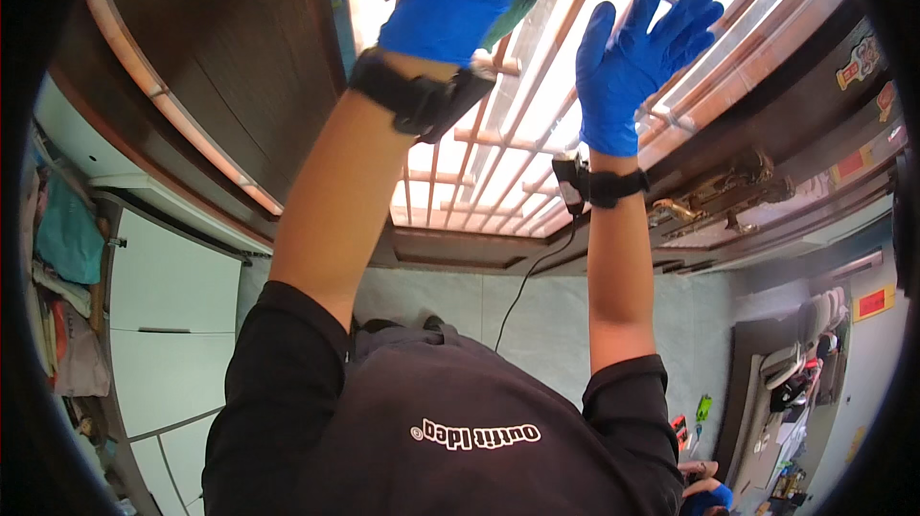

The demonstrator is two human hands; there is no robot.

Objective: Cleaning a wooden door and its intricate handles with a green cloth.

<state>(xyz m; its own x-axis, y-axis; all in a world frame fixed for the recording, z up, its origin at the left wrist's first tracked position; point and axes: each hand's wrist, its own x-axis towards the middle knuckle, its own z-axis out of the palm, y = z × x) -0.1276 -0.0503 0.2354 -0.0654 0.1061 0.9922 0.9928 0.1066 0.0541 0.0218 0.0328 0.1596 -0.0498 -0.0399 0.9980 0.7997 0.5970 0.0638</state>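
My left hand (460, 2), in a blue glove with a black strap at the wrist, is raised at the top, its fingers cut off by the frame. Green cloth-like material (519, 9) shows along its right side, partly hidden by the hand; the grip on it is not visible. My right hand (632, 63), also blue-gloved, is spread with its fingers apart over the bars of a dark-framed door (485, 243) with a bright, barred panel (496, 149). Whether it touches the bars cannot be told. A small black device (571, 178) with a cable sits at my right wrist.
Ornate metal door hardware (747, 174) lies right of my right forearm. White cabinets (172, 272) and shelves with hanging cloth (68, 228) stand at the left. At the lower right are a cluttered bench (762, 401), tools on the floor (703, 408) and another person, partly visible (708, 494).
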